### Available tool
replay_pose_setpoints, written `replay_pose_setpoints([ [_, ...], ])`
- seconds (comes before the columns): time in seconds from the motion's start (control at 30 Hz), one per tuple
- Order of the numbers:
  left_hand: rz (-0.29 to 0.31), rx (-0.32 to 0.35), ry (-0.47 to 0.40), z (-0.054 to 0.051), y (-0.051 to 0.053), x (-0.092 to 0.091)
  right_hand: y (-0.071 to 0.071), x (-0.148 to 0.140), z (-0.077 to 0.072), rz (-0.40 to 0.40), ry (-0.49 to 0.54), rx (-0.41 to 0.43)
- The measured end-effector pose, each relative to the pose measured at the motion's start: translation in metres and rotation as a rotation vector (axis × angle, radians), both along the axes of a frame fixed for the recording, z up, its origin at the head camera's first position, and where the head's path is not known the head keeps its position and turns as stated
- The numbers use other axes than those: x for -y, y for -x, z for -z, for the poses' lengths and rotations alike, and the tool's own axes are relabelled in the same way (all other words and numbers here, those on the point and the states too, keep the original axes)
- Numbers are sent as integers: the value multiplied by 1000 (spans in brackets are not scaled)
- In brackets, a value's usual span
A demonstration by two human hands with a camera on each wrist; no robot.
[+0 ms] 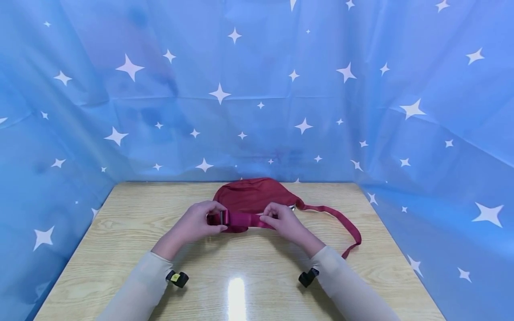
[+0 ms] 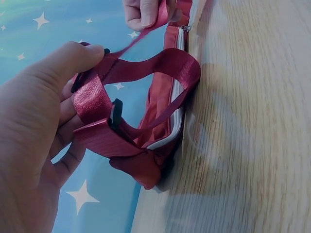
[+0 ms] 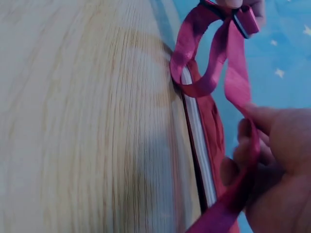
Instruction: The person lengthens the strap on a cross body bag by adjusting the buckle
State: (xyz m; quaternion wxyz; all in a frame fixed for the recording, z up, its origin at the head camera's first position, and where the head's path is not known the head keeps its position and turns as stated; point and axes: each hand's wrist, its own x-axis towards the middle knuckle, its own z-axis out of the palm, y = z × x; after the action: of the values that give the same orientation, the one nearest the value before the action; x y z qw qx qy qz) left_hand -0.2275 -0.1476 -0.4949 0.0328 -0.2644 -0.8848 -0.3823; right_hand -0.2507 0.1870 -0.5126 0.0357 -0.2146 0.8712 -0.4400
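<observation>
A dark red waist bag [image 1: 257, 194] lies at the table's far edge, its white zipper [image 3: 198, 141] facing the near side. My left hand [image 1: 199, 218] pinches the bag's red strap [image 1: 239, 219] at a black buckle part, between thumb and fingers. Below that grip the strap forms a loop, and a black slider [image 2: 116, 114] sits on it, seen in the left wrist view. Farther along the same strap, my right hand [image 1: 285, 220] pinches the webbing between thumb and fingers. The stretch between both hands is held up in front of the bag.
Another length of red strap [image 1: 341, 218] curves from the bag's right end over the wooden table [image 1: 140, 214]. A blue curtain with white stars [image 1: 257, 89] hangs behind the table and along both sides. A bright reflection shows on the table's near part.
</observation>
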Motion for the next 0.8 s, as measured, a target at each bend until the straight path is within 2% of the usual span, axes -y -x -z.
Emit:
replay_pose_setpoints([
  [0.17, 4, -4, -8, -1, 0, -2, -1, 16, 1, -127, -26, 62],
  [0.33, 7, -8, -10, -2, 0, -3, -3, 42, -4, -181, -35, 94],
  [0.57, 21, -6, -23, -1, 0, -3, -6, 69, -14, -153, 9, 88],
  [0.8, 18, 0, -18, -2, -1, -2, -6, 53, -17, -121, 38, 39],
])
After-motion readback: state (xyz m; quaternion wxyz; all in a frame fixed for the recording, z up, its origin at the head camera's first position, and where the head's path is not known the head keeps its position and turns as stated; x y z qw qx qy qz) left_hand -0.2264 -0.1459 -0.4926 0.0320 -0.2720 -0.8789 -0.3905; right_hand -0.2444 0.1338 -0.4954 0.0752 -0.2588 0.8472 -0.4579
